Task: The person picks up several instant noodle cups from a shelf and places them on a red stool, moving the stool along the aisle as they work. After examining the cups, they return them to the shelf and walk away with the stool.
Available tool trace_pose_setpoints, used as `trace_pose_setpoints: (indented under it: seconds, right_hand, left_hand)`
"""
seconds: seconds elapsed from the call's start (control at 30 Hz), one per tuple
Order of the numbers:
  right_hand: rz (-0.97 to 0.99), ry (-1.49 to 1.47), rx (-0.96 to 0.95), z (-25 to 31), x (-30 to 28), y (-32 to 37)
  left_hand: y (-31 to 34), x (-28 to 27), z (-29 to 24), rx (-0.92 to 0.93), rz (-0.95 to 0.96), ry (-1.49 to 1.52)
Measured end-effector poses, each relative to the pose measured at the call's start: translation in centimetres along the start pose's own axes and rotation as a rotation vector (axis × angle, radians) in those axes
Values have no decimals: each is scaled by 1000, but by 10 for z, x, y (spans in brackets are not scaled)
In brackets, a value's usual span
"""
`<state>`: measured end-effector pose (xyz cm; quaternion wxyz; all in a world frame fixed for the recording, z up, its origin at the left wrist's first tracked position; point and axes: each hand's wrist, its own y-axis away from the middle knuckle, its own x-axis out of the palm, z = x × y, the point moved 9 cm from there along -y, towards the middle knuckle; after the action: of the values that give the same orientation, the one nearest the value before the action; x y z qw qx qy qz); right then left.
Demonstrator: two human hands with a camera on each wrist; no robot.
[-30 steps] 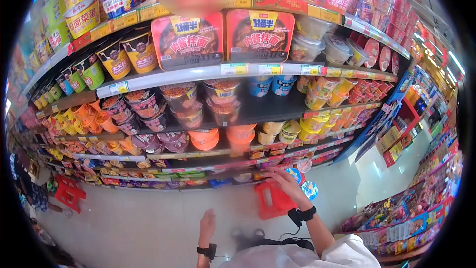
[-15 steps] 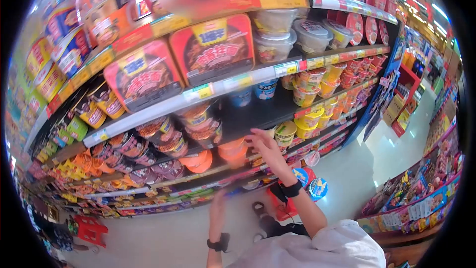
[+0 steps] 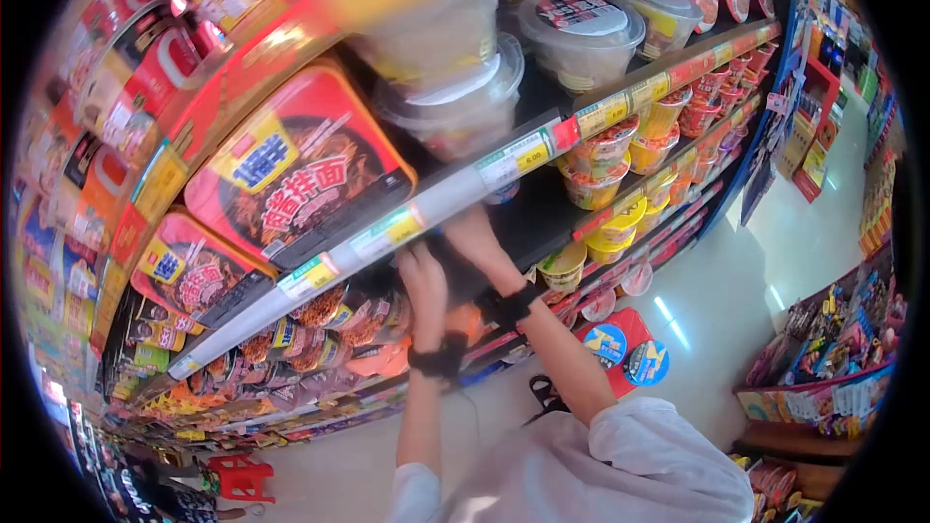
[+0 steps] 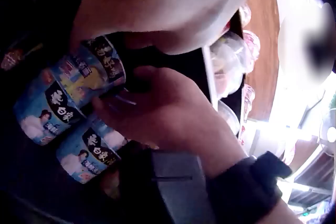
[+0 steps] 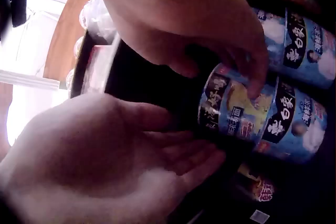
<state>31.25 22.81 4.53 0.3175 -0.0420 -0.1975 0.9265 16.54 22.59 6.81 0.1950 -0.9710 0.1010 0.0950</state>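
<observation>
Starting nearest, in the right wrist view, with the left hand [image 5: 105,161]: wide and flat, palm up, fingers straight, holding nothing, fingertips stopping just short of the blue noodle cup [image 5: 247,111]. Just above and past it, onto the right hand [image 5: 194,24]: fingers curled down over that cup's side, gripping it, so plainly the closer of the two, in contact rather than merely near. As for the cup: straight ahead of both palms, back in the dark of the shelf bay, long axis running across the view, one end facing the left fingertips, the other pointing away. Hard to call upright or tipped from here. Right behind, touching or nearly so, a second blue cup [image 5: 302,45], same label, set parallel. Pulling back to the head view: both forearms up under the white shelf rail [image 3: 436,203], right reaching farther in than left. Above the rail, a red noodle tray [image 3: 291,184]; farther along, clear-lidded bowls [image 3: 581,24].
</observation>
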Motion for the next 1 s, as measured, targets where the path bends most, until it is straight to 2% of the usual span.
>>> trace_pose_setpoints:
  seconds: [0.03, 0.13, 0.23, 0.27, 0.37, 0.4, 0.47, 0.57, 0.63, 0.67, 0.7, 0.77, 0.8, 0.93, 1.0]
  right_hand:
    - [-10, -1, -18, -8, 5, -10]
    - [89, 118, -49, -27, 26, -28]
    - [109, 118, 21, -29, 23, -28]
    - [88, 63, -60, -18, 19, -27]
    - [108, -166, -9, 20, 4, -5]
    - [35, -126, 0, 29, -6, 6]
    - [-108, -45, 13, 39, -22, 24]
    - [-182, -2, 24, 30, -26, 25]
    - [-105, -15, 44, 25, -22, 18]
    - [-56, -47, 57, 25, -19, 14]
    - [-6, -82, 67, 26, -15, 13]
    - [-66, -46, 102, 29, -21, 22]
    - [-83, -35, 103, 31, -23, 25]
    - [-124, -97, 133, 40, -29, 44]
    - [-152, -100, 114, 37, -31, 55]
  left_hand:
    - [-15, 3, 3, -59, -20, -4]
    - [-47, 22, 25, -48, 20, -94]
    - [-55, 27, 41, -79, 26, -103]
    - [-50, 26, 33, -63, 17, -98]
    - [-31, 19, 16, -22, -56, -110]
    - [-18, 21, -7, -5, -22, -47]
    - [-5, 18, -8, 43, -49, -66]
    - [2, 9, 1, 98, -146, -56]
    - [-4, 0, 8, 87, -212, 4]
    - [-7, -2, 16, 41, -186, 58]
    - [-6, -3, 18, 24, -160, -48]
    - [-2, -9, 19, -5, -108, -265]
    - [1, -10, 14, 46, -123, -275]
    - [26, -11, -15, -37, -72, -234]
    - [37, -12, -24, -2, -61, -132]
